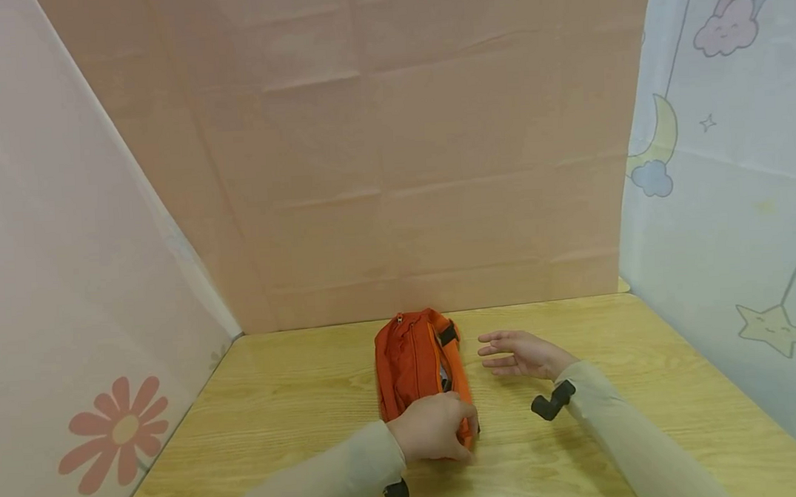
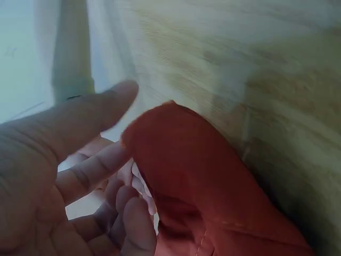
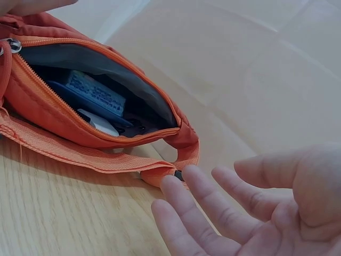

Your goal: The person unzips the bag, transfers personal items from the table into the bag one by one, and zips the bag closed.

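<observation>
A red-orange waist pack (image 1: 403,359) lies lengthwise on the table. In the right wrist view its zipper (image 3: 77,114) gapes, and a metal zipper pull (image 3: 15,45) sits at the left end. Inside are a dark blue printed packet (image 3: 96,93) and something white (image 3: 98,122), both partly hidden. My left hand (image 1: 432,426) is at the pack's near end; in the left wrist view its thumb (image 2: 101,109) stands apart from the fabric and its fingers are loosely bent beside the edge. To the right of the pack, my right hand (image 1: 524,354) hovers with fingers spread, holding nothing.
An orange strap (image 3: 80,157) with a black buckle (image 1: 449,333) runs along the pack's right side. The wooden table (image 1: 297,379) meets a plain peach backdrop (image 1: 394,167) behind, with patterned cloth walls at the left and right.
</observation>
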Demonstrator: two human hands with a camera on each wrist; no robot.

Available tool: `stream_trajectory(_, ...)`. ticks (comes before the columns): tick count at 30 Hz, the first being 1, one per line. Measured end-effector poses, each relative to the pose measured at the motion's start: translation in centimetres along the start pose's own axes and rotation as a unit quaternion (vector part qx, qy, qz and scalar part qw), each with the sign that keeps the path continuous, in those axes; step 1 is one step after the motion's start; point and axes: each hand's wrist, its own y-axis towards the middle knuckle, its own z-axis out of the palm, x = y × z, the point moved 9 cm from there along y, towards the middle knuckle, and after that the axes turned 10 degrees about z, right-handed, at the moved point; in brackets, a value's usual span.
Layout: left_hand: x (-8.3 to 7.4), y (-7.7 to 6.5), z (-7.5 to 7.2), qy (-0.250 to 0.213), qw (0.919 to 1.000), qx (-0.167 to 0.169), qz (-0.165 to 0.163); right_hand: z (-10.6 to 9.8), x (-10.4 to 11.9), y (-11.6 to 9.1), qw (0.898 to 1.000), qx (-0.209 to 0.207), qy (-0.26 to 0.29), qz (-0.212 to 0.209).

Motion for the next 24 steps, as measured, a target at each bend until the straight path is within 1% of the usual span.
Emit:
stream_trajectory(2, -0.05, -0.05, -0.03, 0.022, 0.9997, -0.002, -0.006, 0.04, 0.02, -0.04, 1.000, 0.001, 0.000, 0.001)
stream_trajectory(4, -0.09, -0.16, -0.09, 0.032, 0.9995, -0.003, -0.006, 0.07, 0.05, -0.06, 1.000, 0.002, 0.000, 0.001)
stream_trajectory(9, -0.15, -0.35, 0.04, 0.026, 0.9996, 0.006, 0.009, -0.04, 0.05, -0.04, 1.000, 0.002, 0.000, 0.001)
stream_trajectory(14, -0.42, -0.60, 0.11, 0.034, 0.9988, 0.022, 0.026, -0.13, -0.01, 0.07, 1.000, 0.001, 0.003, 0.001)
stream_trajectory(17, -0.39, -0.73, 0.25, 0.021, 0.9991, 0.024, 0.027, -0.12, -0.04, 0.12, 1.000, 0.002, 0.002, -0.001)
stream_trajectory(19, -0.29, -0.79, 0.33, 0.010, 0.9994, 0.020, 0.026, -0.07, -0.07, 0.14, 1.000, 0.004, 0.003, 0.000)
stream_trajectory(24, 0.11, -1.00, 0.42, -0.018, 0.9996, -0.001, 0.021, 0.13, -0.10, 0.14, 1.000, 0.013, 0.008, 0.001)
